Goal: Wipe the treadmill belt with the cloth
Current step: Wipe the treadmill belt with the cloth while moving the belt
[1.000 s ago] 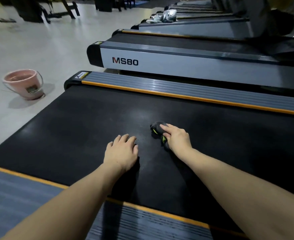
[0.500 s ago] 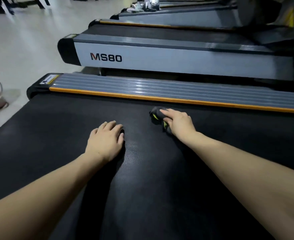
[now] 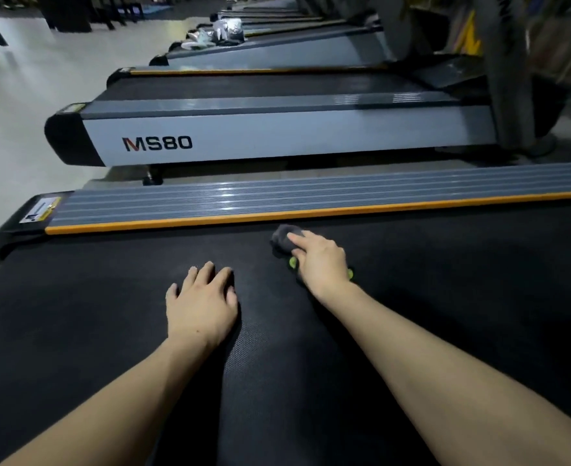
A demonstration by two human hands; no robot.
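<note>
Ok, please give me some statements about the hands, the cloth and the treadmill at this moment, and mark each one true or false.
1. The right hand presses the cloth onto the belt. True.
2. The left hand holds a second cloth. False: it lies flat on the belt, palm down, with nothing in it.
3. The cloth lies near the orange strip at the far edge of the belt. True.
4. The next treadmill is marked MS80. True.
5. The cloth is white. False: it is dark grey with small bright green parts.
6. Both hands rest on the grey side rail. False: both are on the black belt.
</note>
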